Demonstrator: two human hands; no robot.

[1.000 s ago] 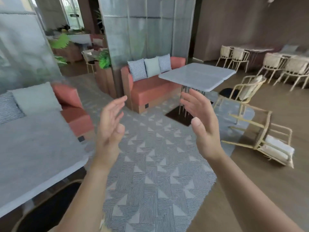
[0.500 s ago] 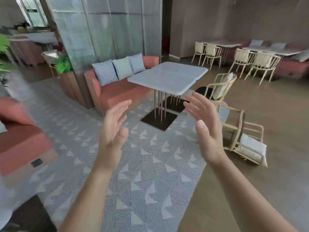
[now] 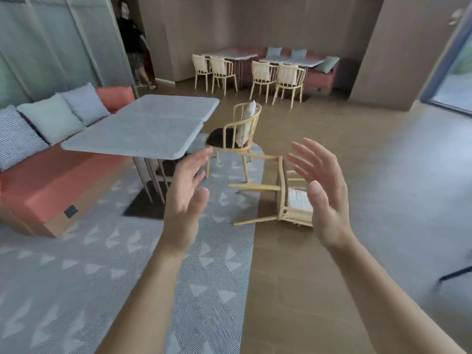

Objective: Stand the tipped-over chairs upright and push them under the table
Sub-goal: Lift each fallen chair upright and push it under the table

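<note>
Just right of the table (image 3: 143, 129), the tipped-over chair (image 3: 282, 198) is lying on its side, untouched. The left hand (image 3: 184, 198) and right hand (image 3: 324, 195) are hovering with fingers spread, holding nothing. It looks like the approach step, with gripping the frame coming next.

- Bare left hand (image 3: 185, 200): slim fingers, thumbnail cut short.
- Bare right hand (image 3: 325, 198): long fingers, thumbnail cut short.
- The left forearm (image 3: 143, 297) and right forearm (image 3: 383, 297) are uncovered along their whole visible length.

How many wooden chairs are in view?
6: one pale wooden chair tipped over on the floor, one upright chair beside the grey marble table, four at the far tables. Others may be hidden.
</note>
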